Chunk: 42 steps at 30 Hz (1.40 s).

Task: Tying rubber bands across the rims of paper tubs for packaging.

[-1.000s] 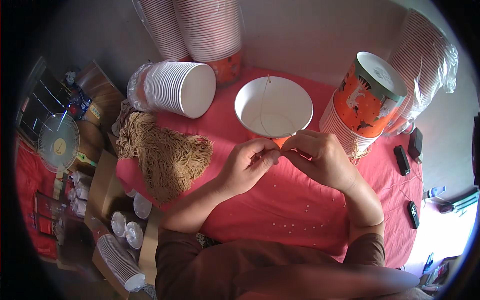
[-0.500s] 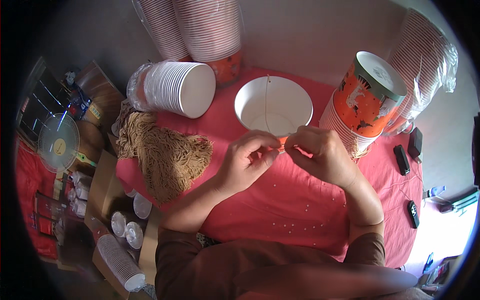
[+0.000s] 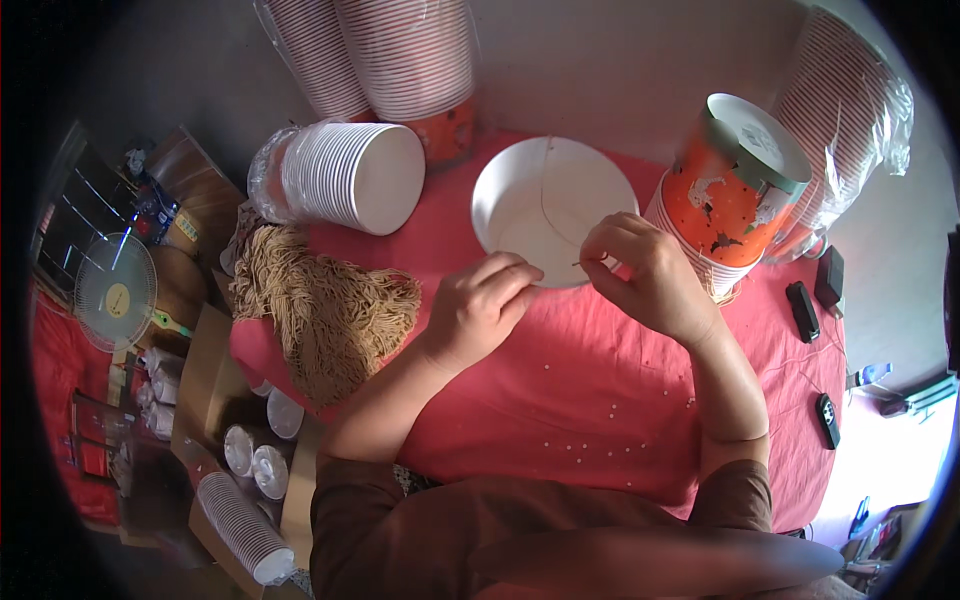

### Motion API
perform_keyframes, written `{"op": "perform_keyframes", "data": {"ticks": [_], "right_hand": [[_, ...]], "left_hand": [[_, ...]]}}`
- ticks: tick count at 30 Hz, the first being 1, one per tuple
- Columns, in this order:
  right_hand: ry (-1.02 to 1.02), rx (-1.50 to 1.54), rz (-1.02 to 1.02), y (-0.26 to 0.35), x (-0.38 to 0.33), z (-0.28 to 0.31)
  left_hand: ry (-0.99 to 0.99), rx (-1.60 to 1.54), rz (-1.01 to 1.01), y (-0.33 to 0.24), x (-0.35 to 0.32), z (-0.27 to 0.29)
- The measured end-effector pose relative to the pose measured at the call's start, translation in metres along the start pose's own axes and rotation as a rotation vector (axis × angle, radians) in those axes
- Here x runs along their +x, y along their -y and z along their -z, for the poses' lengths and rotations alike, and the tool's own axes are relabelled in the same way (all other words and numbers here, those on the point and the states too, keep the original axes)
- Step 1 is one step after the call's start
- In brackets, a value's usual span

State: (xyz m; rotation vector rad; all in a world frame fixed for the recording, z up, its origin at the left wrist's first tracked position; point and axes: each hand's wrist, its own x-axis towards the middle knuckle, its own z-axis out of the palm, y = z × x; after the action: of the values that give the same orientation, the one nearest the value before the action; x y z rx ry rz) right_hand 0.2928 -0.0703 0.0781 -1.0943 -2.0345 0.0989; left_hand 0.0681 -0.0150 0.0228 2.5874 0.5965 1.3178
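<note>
A white-lined paper bucket (image 3: 510, 220) stands in the middle, its mouth tipped toward me. A thin tan string (image 3: 543, 190) is fixed at its far rim and hangs across the inside. At the near left rim, my left hand (image 3: 480, 308) is closed, thumb and fingertips pinching the bucket's edge. My right hand (image 3: 648, 275) is closed in a pinch over the near right rim, with the string's end poking from its fingertips. Left of my left hand lies a heap of tan strings (image 3: 335, 320). Right of the bucket rises an upturned stack of orange printed buckets (image 3: 735, 195).
A wrapped bucket stack (image 3: 340, 175) lies at the back left, with tall wrapped stacks (image 3: 410, 60) behind. Another wrapped stack (image 3: 845, 120) leans far right. Small white beads dot the red cloth (image 3: 480, 430). Black devices (image 3: 802, 312) lie right; a cardboard box (image 3: 205, 390) sits left below.
My hands have moved apart, the right one going up and to the right with the string's end. The bucket has tipped further toward me, and its string now curves to the right.
</note>
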Motion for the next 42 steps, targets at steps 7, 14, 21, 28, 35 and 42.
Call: {"op": "perform_keyframes", "data": {"ticks": [7, 14, 21, 28, 35, 42], "right_hand": [[0.070, -0.025, 0.071, 0.008, -0.006, -0.003], [0.139, -0.077, 0.115, 0.012, -0.007, -0.001], [0.183, -0.103, 0.120, 0.011, -0.009, -0.003], [0.185, -0.069, 0.126, 0.011, -0.008, -0.006], [0.302, 0.106, 0.029, 0.009, -0.009, -0.003], [0.324, 0.158, -0.022, 0.003, -0.009, -0.007]], "left_hand": [[-0.080, 0.269, -0.425, 0.000, 0.003, 0.002], [-0.040, 0.295, -0.438, -0.004, 0.001, 0.004], [-0.074, 0.316, -0.508, 0.000, 0.000, 0.002], [-0.085, 0.273, -0.489, -0.001, 0.000, 0.001], [-0.015, 0.176, -0.320, -0.006, -0.002, 0.001], [0.002, 0.013, -0.183, 0.000, 0.000, -0.004]]}}
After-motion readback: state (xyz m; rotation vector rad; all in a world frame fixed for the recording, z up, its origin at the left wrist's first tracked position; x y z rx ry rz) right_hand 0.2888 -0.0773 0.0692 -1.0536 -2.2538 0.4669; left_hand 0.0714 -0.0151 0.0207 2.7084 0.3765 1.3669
